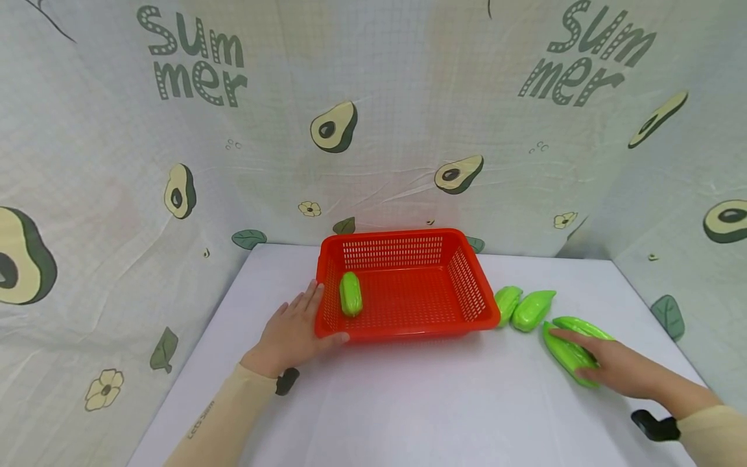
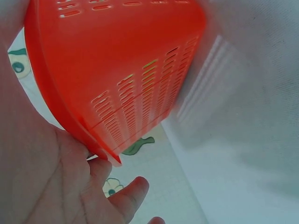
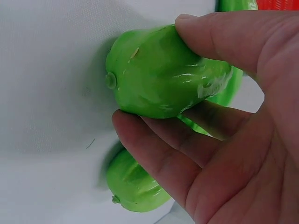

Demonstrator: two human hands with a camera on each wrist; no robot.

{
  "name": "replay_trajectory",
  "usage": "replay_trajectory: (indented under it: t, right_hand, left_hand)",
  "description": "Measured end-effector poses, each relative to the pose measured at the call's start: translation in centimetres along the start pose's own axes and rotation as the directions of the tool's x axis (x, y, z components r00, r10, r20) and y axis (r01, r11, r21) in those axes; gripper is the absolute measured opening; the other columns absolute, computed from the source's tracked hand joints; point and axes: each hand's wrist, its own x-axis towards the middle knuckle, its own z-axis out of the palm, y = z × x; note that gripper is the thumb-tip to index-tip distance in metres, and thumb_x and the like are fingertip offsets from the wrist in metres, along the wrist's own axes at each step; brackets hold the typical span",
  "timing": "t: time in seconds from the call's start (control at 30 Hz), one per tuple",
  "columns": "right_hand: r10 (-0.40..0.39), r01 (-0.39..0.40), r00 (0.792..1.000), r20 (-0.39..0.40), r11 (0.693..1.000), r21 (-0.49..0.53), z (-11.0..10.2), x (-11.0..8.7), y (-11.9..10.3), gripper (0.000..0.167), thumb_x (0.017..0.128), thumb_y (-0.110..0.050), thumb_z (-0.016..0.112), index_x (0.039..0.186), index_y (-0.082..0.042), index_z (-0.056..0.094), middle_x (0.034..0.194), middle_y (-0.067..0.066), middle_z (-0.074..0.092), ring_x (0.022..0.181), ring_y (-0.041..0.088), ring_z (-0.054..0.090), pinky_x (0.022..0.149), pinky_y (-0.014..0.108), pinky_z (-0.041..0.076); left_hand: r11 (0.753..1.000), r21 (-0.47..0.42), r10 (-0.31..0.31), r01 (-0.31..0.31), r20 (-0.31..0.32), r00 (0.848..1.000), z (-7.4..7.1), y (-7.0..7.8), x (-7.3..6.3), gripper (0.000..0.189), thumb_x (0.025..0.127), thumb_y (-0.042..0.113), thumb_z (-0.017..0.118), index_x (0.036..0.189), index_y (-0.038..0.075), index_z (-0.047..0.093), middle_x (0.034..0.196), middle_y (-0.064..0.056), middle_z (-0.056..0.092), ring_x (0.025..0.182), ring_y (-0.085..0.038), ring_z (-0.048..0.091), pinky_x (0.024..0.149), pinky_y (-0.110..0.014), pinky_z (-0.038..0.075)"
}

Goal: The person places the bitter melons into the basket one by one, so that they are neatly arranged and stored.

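A red plastic basket (image 1: 403, 334) with slotted sides stands on the table; one glossy green gourd-like fruit (image 1: 351, 295) lies upright along its left side. My left hand (image 1: 294, 337) rests at the basket's front left corner, fingers extended along the rim and thumb over the front edge. In the left wrist view, the basket's outer wall (image 2: 70, 84) shows close to the palm. On the right, my right hand (image 1: 624, 366) holds a ribbed green gourd-like fruit (image 3: 149, 74) between thumb and fingers. A second such fruit (image 3: 135, 182) lies right beside it.
Two shorter green fruits, one (image 1: 508, 301) near the basket's right wall and one (image 1: 532, 311) just beyond, lie between basket and right hand. A white cloth covers the table (image 1: 408, 402). Printed fabric (image 1: 397, 78) hangs behind and along both sides.
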Motion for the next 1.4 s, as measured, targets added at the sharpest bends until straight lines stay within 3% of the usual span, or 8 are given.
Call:
replay_trajectory:
  t: [0.27, 0.5, 0.7, 1.03, 1.2, 1.4]
  right_hand:
    - [-0.041, 0.041, 0.999, -0.009, 0.999, 0.006, -0.1, -0.2, 0.2, 0.072, 0.084, -0.017, 0.078, 0.149, -0.016, 0.047, 0.149, 0.032, 0.037, 0.130, 0.059, 0.035, 0.097, 0.072, 0.035]
    - [-0.019, 0.016, 0.999, 0.039, 0.998, 0.064, -0.4, -0.6, -0.2, 0.073, 0.083, -0.018, 0.079, 0.149, -0.019, 0.048, 0.152, 0.030, 0.035, 0.133, 0.058, 0.032, 0.098, 0.072, 0.034]
    - [-0.039, 0.039, 0.999, 0.005, 0.999, 0.030, -1.0, -1.3, -0.5, 0.076, 0.083, -0.021, 0.080, 0.150, -0.020, 0.045, 0.147, 0.030, 0.042, 0.127, 0.054, 0.044, 0.093, 0.067, 0.043]
    - [-0.155, 0.147, 0.982, -0.108, 0.986, -0.081, -5.1, -1.5, -2.2, 0.081, 0.083, -0.025, 0.081, 0.153, -0.023, 0.041, 0.138, 0.023, 0.054, 0.110, 0.035, 0.061, 0.080, 0.047, 0.055]
    - [-0.225, 0.213, 0.966, -0.125, 0.972, -0.103, -7.5, -0.7, -3.6, 0.083, 0.084, -0.023, 0.082, 0.154, -0.024, 0.039, 0.141, 0.021, 0.053, 0.105, 0.031, 0.063, 0.074, 0.039, 0.055]
    - [-0.295, 0.283, 0.942, -0.159, 0.955, -0.095, -9.2, 1.0, -6.0, 0.081, 0.085, -0.021, 0.081, 0.154, -0.026, 0.039, 0.144, 0.014, 0.051, 0.103, 0.025, 0.065, 0.077, 0.037, 0.056]
  left_hand:
    - [1.000, -0.008, -0.004, 0.004, 0.000, 1.000, -0.2, 0.2, 0.0, 0.115, 0.080, 0.079, 0.056, 0.159, 0.004, 0.018, 0.164, -0.016, 0.017, 0.143, -0.043, 0.028, 0.109, -0.064, 0.029]
    - [1.000, -0.004, -0.004, 0.004, -0.005, 1.000, -0.2, 0.3, -0.1, 0.114, 0.080, 0.077, 0.058, 0.159, 0.004, 0.018, 0.164, -0.016, 0.018, 0.143, -0.042, 0.029, 0.109, -0.064, 0.029]
    - [1.000, 0.003, 0.003, -0.003, 0.007, 1.000, -0.2, 0.5, -0.1, 0.113, 0.081, 0.076, 0.059, 0.159, 0.004, 0.019, 0.164, -0.016, 0.018, 0.143, -0.042, 0.030, 0.109, -0.063, 0.030]
    - [1.000, 0.013, 0.003, -0.003, 0.002, 1.000, -0.4, 0.5, -0.1, 0.112, 0.082, 0.076, 0.058, 0.159, 0.004, 0.020, 0.163, -0.017, 0.019, 0.142, -0.043, 0.030, 0.109, -0.063, 0.030]
    - [1.000, 0.013, 0.000, 0.000, 0.004, 1.000, -0.3, 0.4, -0.1, 0.112, 0.082, 0.077, 0.057, 0.159, 0.004, 0.019, 0.164, -0.017, 0.018, 0.142, -0.043, 0.030, 0.110, -0.063, 0.029]
    - [1.000, 0.012, -0.006, 0.006, 0.006, 1.000, -0.4, 0.3, -0.1, 0.113, 0.082, 0.077, 0.056, 0.159, 0.004, 0.019, 0.164, -0.017, 0.018, 0.143, -0.043, 0.030, 0.110, -0.063, 0.029]
